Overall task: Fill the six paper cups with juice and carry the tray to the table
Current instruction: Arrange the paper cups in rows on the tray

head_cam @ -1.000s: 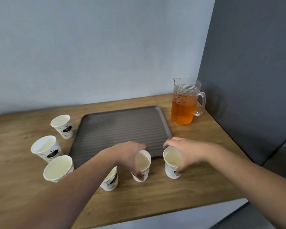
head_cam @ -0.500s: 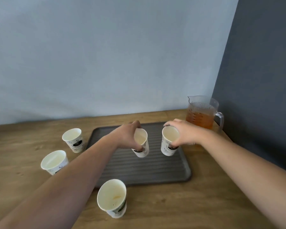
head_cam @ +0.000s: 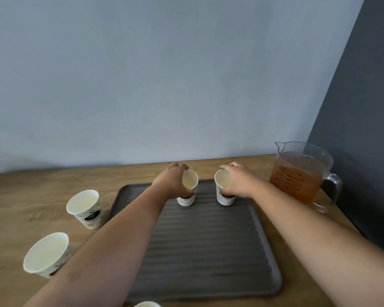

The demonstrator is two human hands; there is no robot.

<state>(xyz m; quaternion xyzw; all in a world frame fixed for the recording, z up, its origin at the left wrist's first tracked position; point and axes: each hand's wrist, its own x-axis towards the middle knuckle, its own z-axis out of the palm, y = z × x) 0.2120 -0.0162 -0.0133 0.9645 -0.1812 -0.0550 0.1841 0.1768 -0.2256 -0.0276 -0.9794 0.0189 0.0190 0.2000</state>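
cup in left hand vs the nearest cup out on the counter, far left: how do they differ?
The cup in the left hand stands on the tray, at its far edge; the near-left cup stands on the wooden counter, off the tray. The left hand grips the first; nothing touches the second. Both are white printed paper cups, upright, with no juice visible.

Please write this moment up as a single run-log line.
left hand: holds white paper cup on grey ribbed tray | right hand: holds second cup on tray | clear juice jug: untouched
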